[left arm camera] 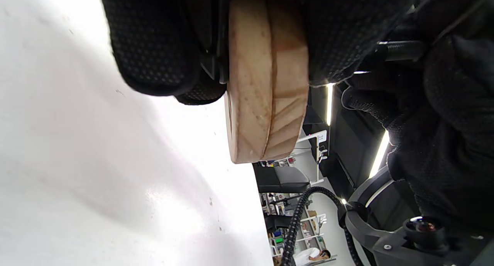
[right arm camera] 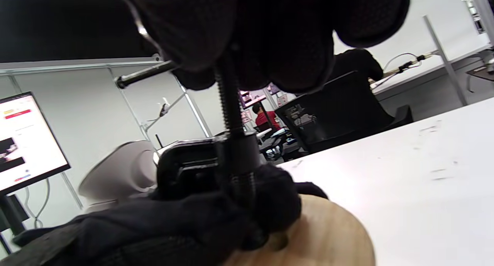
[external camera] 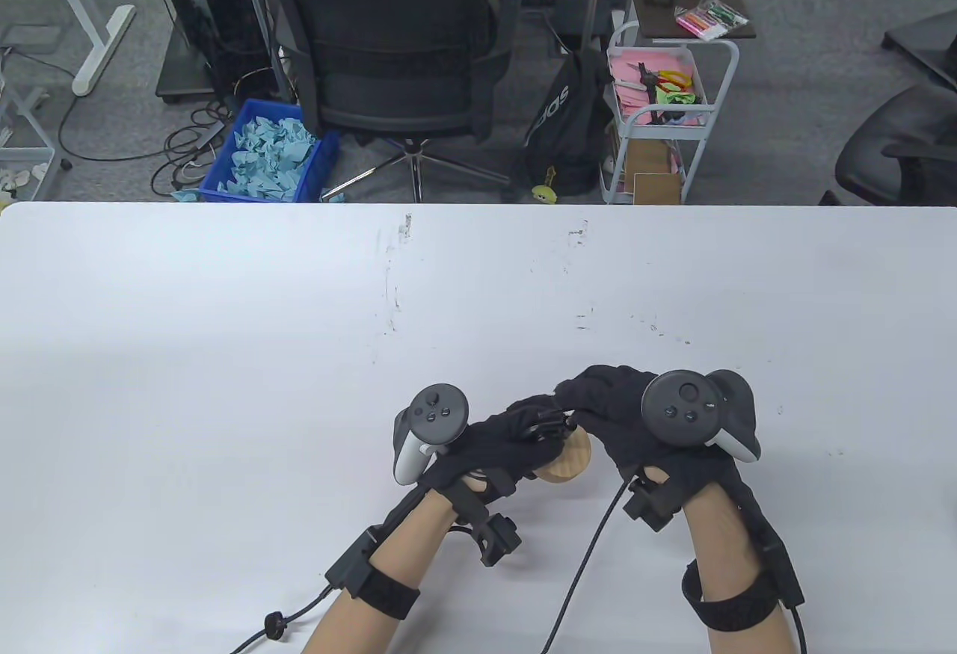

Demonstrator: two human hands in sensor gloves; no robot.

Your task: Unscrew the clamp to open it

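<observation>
Above table (external camera: 224,355), clamp (external camera: 549,431) (between hands).

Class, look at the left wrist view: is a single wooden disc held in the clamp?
No: two wooden discs stacked face to face show there, with a seam between them.

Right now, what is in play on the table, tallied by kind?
Gloved hands: 2, left hand and right hand
Black clamps: 1
Wooden discs: 2, stacked
Total: 5
</observation>
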